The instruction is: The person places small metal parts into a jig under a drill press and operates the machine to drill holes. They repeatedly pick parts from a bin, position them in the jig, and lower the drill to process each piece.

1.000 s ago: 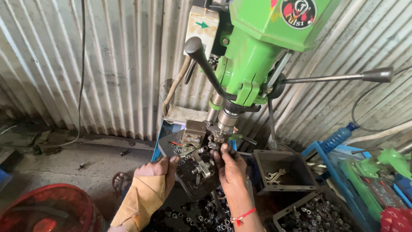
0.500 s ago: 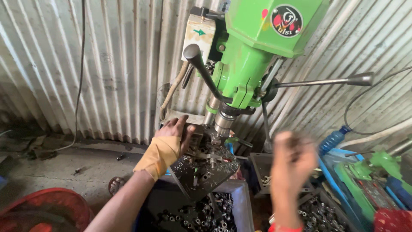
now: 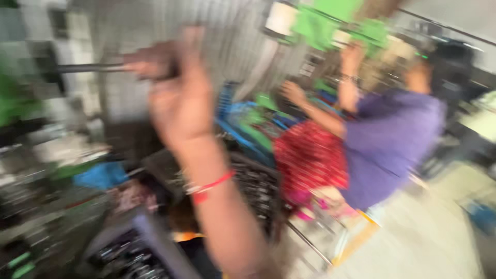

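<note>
The head view is heavily blurred. My right hand (image 3: 178,98), with a red band on the wrist, is raised at the upper left. Its fingers close around the end of a dark metal feed handle (image 3: 88,67), which runs off to the left toward a green drill press (image 3: 13,101) at the frame's edge. My left hand is out of sight. Below my forearm lie dark trays of small metal parts (image 3: 253,186).
To the right, a person in a purple shirt (image 3: 387,139) reaches both hands up to a second green drill press (image 3: 336,20). A red basket (image 3: 310,155) sits in front of that person. Blue and green objects (image 3: 248,116) lie between us. Pale floor (image 3: 429,232) shows at lower right.
The camera has swung sharply right, off the drill table. My right hand has risen from beside the table to the feed handle. My left hand, which was on the workpiece, has left the view.
</note>
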